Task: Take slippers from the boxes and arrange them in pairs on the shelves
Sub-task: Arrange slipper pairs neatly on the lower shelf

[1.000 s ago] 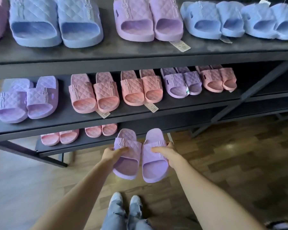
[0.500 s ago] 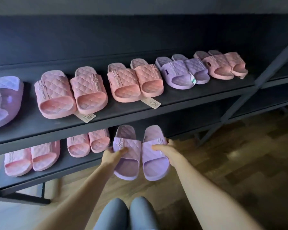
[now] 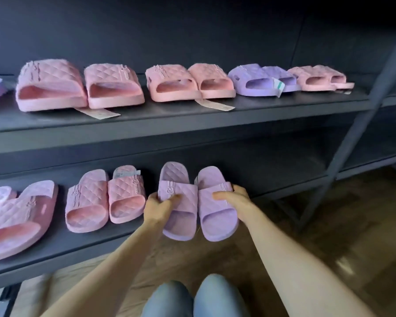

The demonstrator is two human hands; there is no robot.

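Two purple quilted slippers sit side by side in my hands at the front edge of the bottom shelf [image 3: 272, 179]. My left hand [image 3: 158, 205] grips the strap of the left purple slipper [image 3: 177, 216]. My right hand [image 3: 234, 201] grips the strap of the right purple slipper [image 3: 217, 221]. Their heels point into the shelf and their toes overhang its front edge toward me. A pink pair [image 3: 105, 200] stands just left of them on the same shelf.
Another pink pair [image 3: 18, 223] lies further left on the bottom shelf. The shelf above [image 3: 192, 120] carries pink pairs and one purple pair [image 3: 258, 82], with paper tags hanging out. A diagonal metal brace [image 3: 352, 124] crosses at right. My knees [image 3: 192, 298] are over the wooden floor.
The view has dropped lower and closer to the bottom shelf. Both hands have carried the purple pair forward, so its heels now reach over the bottom shelf.
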